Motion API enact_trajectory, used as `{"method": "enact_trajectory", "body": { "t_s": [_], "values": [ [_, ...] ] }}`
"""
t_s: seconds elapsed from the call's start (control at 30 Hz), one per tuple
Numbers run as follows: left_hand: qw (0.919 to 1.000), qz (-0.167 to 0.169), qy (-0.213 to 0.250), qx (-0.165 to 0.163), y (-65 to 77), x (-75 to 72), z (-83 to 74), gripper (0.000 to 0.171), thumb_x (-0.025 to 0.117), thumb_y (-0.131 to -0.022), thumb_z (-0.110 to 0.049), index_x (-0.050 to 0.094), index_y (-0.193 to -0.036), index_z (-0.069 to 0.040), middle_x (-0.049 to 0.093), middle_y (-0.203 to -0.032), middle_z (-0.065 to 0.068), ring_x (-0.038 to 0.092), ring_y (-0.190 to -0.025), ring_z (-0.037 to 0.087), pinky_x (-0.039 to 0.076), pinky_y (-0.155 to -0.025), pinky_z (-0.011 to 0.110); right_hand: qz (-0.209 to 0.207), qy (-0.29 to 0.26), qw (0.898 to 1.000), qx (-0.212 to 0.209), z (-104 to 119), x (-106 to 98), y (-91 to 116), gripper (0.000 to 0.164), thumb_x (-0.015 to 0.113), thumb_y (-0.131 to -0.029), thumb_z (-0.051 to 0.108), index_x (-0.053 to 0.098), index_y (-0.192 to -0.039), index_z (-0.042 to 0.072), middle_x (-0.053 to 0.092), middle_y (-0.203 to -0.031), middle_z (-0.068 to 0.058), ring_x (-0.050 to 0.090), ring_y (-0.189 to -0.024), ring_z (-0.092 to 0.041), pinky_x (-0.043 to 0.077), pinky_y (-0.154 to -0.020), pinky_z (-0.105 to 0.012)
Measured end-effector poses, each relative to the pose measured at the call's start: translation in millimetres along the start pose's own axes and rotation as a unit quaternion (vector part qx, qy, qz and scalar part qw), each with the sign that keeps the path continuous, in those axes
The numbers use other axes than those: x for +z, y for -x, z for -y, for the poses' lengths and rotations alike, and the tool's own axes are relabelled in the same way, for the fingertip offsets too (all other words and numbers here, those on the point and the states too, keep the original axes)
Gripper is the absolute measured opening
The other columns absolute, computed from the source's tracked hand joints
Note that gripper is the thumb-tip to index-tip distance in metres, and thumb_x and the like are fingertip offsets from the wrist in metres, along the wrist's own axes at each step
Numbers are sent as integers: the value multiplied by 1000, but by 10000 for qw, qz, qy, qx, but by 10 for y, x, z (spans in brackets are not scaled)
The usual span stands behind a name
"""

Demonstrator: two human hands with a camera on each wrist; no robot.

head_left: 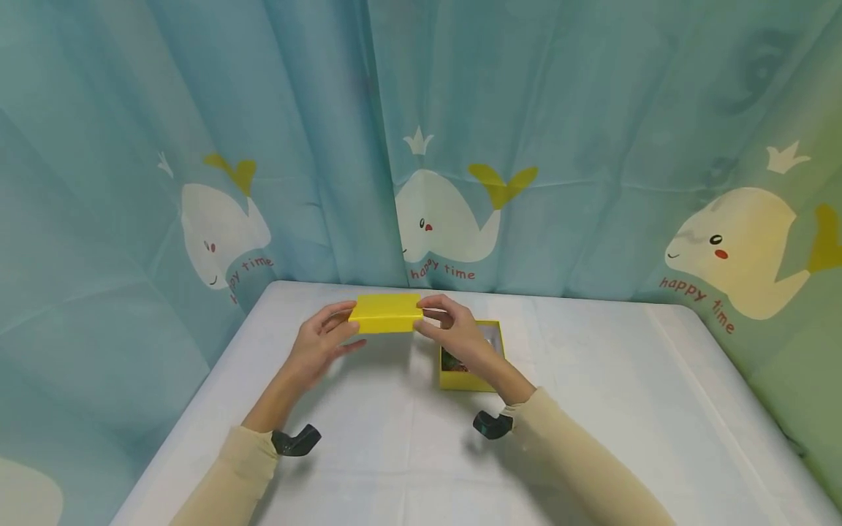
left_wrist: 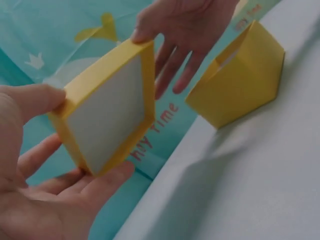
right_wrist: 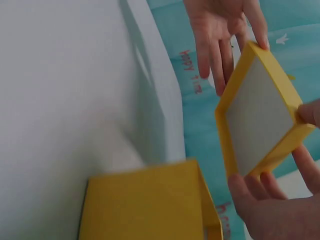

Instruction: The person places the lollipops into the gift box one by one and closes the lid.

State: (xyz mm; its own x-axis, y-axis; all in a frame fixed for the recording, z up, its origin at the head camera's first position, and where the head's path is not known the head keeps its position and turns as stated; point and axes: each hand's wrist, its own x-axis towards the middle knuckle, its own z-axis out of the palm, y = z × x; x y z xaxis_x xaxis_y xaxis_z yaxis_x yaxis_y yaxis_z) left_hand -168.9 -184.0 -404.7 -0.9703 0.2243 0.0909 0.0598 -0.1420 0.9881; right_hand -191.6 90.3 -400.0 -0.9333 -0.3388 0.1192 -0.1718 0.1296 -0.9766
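Observation:
Between both hands a yellow box lid (head_left: 386,313) is held above the table. Its pale inner face shows in the left wrist view, where the lid (left_wrist: 110,107) is tilted. My left hand (head_left: 317,343) pinches the lid's left end between thumb and fingers. At the other end my right hand (head_left: 460,336) grips it the same way. Below the right hand stands the open yellow box (head_left: 470,380), partly hidden by that hand and wrist. Something dark and patterned lies inside it, too small to make out. In the right wrist view the box (right_wrist: 145,205) stands under the lid.
A white-covered table (head_left: 612,394) carries the box. Behind and at the sides hangs a blue-green curtain (head_left: 566,88) printed with whales, close to the table's far edge. Black bands with protruding pieces (head_left: 296,440) sit at both wrists.

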Motion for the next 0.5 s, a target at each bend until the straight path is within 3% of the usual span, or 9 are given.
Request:
{"method": "enact_trajectory", "body": {
  "t_s": [0.23, 0.33, 0.5],
  "values": [
    [9954, 457, -789, 307, 28, 42, 9, 57, 74, -87, -10, 50, -139, -5, 40, -151, 7, 41, -137, 24, 49, -98, 35, 403, 455, 9981, -59, 41, -257, 152, 48, 75, -87, 29, 57, -131, 23, 52, -139, 4, 52, -127, -19, 50, -99, -32],
    [9910, 494, -1174, 422, 20, 63, 1, 57, 78, -84, -13, 55, -136, -9, 41, -151, 2, 39, -139, 22, 46, -101, 27, 583, 513, 9970, -49, 36, -342, 200, 49, 77, -86, 27, 57, -131, 22, 51, -140, 4, 53, -127, -20, 48, -101, -35],
    [9871, 643, -1375, 505, 6, 115, -16, 60, 81, -81, -13, 55, -136, -10, 42, -151, 2, 38, -139, 24, 45, -101, 23, 770, 413, 9961, -139, 2, -437, 261, 50, 78, -85, 20, 58, -131, 17, 44, -144, 2, 50, -129, -22, 44, -105, -41]
  ]
}}
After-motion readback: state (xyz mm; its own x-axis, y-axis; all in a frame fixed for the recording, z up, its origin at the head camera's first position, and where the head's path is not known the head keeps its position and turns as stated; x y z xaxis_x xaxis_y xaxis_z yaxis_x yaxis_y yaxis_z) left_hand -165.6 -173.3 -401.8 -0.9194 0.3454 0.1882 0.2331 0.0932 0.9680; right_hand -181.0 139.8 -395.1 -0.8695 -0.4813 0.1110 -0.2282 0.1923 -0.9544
